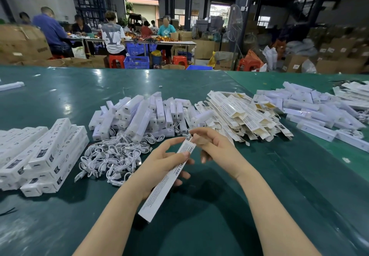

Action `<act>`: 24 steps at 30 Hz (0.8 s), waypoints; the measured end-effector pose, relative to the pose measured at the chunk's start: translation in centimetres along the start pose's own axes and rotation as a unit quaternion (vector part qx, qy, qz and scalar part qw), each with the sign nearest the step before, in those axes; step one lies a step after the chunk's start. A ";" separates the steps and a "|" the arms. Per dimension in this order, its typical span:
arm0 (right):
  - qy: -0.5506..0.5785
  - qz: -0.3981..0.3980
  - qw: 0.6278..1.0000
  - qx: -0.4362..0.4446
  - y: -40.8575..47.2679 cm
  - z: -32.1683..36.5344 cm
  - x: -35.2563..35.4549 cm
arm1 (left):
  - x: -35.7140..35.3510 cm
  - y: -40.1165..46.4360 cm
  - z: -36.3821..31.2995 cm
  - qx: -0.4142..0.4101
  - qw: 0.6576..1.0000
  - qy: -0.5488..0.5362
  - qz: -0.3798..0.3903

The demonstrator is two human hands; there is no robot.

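Up over the green desk (229, 205), the left hand (159, 168) held the long white lamp box (157, 193) with curled fingers. The right hand (213, 146) pinched its top end. The flap needed tucking in straight, with the box held steady.

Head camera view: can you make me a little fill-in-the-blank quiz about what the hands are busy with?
1. The left hand grips a long ____ box, and the right hand pinches its far end.
2. The heap of white cables lies to the ____ of both hands.
3. The table has a ____ top.
Missing words: white; left; green.
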State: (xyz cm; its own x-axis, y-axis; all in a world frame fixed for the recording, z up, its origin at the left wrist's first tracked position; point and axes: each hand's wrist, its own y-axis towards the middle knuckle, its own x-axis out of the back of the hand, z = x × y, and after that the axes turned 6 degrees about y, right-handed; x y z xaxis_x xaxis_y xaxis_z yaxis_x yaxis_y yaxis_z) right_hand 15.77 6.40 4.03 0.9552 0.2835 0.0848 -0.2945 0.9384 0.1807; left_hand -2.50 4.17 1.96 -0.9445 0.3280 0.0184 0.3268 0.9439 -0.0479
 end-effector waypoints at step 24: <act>-0.053 -0.046 0.997 0.036 0.6 -1.3 -2.1 | -1.6 0.4 0.5 -0.040 0.997 -0.038 -0.056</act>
State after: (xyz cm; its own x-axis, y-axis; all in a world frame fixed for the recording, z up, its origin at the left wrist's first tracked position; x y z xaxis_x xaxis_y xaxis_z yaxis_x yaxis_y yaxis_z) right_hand 13.66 6.67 2.65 0.9709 0.1716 0.1670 -0.2115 0.9418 0.2615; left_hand -0.83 3.97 1.41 -0.9742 0.2187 -0.0560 0.2173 0.9756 0.0298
